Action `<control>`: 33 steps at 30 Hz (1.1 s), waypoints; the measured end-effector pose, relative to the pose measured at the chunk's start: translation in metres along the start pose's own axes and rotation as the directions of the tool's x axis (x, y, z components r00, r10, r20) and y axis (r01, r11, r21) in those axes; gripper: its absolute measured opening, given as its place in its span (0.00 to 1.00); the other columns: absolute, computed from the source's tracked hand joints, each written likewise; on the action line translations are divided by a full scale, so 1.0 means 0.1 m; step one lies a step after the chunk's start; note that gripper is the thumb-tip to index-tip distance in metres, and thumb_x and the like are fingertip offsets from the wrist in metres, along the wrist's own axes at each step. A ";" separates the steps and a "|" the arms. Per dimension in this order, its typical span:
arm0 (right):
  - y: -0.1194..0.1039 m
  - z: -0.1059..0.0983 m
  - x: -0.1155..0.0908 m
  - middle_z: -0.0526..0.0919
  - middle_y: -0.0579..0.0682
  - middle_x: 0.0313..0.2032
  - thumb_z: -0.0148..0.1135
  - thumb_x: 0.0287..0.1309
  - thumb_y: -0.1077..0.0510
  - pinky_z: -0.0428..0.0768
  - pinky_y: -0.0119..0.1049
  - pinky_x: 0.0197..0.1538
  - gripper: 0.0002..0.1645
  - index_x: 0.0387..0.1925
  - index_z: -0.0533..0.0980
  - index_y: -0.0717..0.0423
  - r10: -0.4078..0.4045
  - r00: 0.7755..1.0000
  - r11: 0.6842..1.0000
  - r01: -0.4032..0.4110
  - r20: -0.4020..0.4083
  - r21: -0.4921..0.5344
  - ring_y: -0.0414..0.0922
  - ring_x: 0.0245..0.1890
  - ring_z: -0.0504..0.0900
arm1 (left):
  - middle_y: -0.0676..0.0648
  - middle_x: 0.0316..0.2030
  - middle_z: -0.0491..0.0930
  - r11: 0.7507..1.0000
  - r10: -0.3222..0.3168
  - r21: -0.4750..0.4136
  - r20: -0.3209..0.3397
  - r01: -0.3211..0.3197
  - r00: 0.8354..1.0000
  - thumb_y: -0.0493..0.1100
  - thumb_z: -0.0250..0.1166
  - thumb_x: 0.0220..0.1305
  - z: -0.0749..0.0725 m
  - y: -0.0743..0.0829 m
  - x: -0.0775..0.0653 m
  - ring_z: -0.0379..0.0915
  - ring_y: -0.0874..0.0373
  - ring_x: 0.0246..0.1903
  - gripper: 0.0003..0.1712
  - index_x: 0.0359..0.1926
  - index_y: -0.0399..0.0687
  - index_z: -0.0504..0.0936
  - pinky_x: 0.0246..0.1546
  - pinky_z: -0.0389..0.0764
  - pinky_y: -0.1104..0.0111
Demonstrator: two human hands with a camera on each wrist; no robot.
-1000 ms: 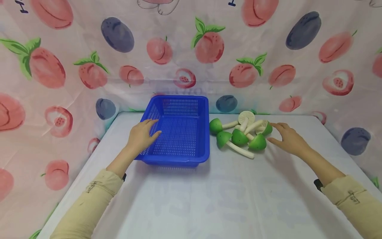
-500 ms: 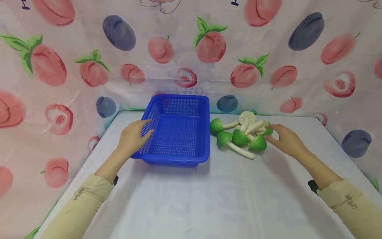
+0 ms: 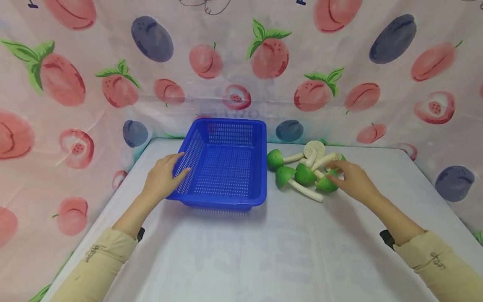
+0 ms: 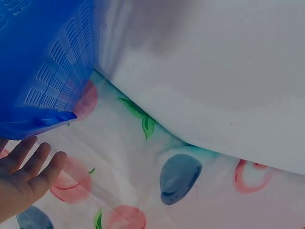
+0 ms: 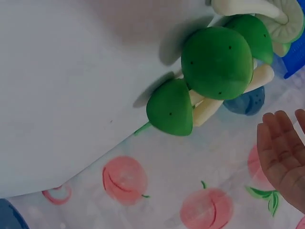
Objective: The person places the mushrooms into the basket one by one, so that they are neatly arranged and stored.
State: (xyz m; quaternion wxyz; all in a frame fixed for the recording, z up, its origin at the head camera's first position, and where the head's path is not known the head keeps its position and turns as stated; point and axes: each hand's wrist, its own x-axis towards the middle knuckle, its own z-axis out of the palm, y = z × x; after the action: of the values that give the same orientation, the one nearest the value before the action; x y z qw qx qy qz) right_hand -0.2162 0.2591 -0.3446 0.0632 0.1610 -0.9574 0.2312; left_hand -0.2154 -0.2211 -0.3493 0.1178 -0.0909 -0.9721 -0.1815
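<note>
A blue plastic basket (image 3: 222, 203) with slotted walls stands at the back of the table, nothing inside it. My left hand (image 3: 160, 176) is at the basket's left side, fingers loosely extended near the rim. In the left wrist view its fingertips (image 4: 43, 155) lie just by the rim; I cannot tell whether they touch. Several toy mushrooms (image 3: 305, 174) with green caps and white stems lie heaped right of the basket. Over the heap's right side is my right hand (image 3: 354, 180), its fingers relaxed and holding nothing. In the right wrist view this hand (image 5: 286, 157) appears apart from the mushrooms (image 5: 217, 62).
A white cloth (image 3: 264, 251) covers the table. Behind it and along the sides hangs a pink curtain (image 3: 226, 37) printed with peaches and dark plums. One mushroom's stem (image 3: 305, 191) points toward the front of the table.
My left hand has moved left, from above the basket's left rim to beside it. The right hand has moved left over the mushrooms' right edge. Basket and mushrooms stay in place.
</note>
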 end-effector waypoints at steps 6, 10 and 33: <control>-0.08 0.17 0.03 0.81 0.66 0.44 0.61 0.57 0.64 0.80 0.53 0.43 0.17 0.48 0.75 0.69 -0.030 1.000 0.997 0.031 -0.008 0.065 0.61 0.42 0.81 | 0.30 0.65 0.63 0.999 -0.016 -0.033 0.064 0.019 0.998 0.51 0.57 0.66 0.06 -0.01 0.04 0.57 0.32 0.64 0.35 0.67 0.37 0.62 0.61 0.62 0.39; -0.12 0.29 0.07 0.82 0.66 0.42 0.61 0.56 0.66 0.81 0.52 0.41 0.17 0.47 0.75 0.70 -0.056 0.998 0.995 0.056 -0.003 0.087 0.60 0.39 0.81 | 0.29 0.67 0.58 0.998 -0.031 -0.045 0.087 0.035 0.996 0.52 0.57 0.66 0.12 -0.02 0.05 0.52 0.31 0.66 0.37 0.68 0.36 0.59 0.61 0.60 0.38; -0.11 0.66 0.22 0.83 0.64 0.36 0.63 0.53 0.66 0.80 0.48 0.41 0.13 0.39 0.77 0.72 -0.082 0.992 0.996 0.077 0.095 0.049 0.56 0.36 0.81 | 0.29 0.71 0.44 0.993 -0.116 0.015 0.186 0.115 0.976 0.58 0.53 0.67 0.21 0.00 0.06 0.41 0.32 0.70 0.46 0.71 0.31 0.48 0.62 0.56 0.37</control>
State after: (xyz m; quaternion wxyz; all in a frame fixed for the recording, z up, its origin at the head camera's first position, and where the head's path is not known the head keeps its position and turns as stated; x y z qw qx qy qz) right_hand -0.2362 0.2135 -0.3938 0.0223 0.2115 -0.9467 0.2420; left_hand -0.2251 -0.2129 -0.3664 0.0155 -0.0506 -0.9828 -0.1767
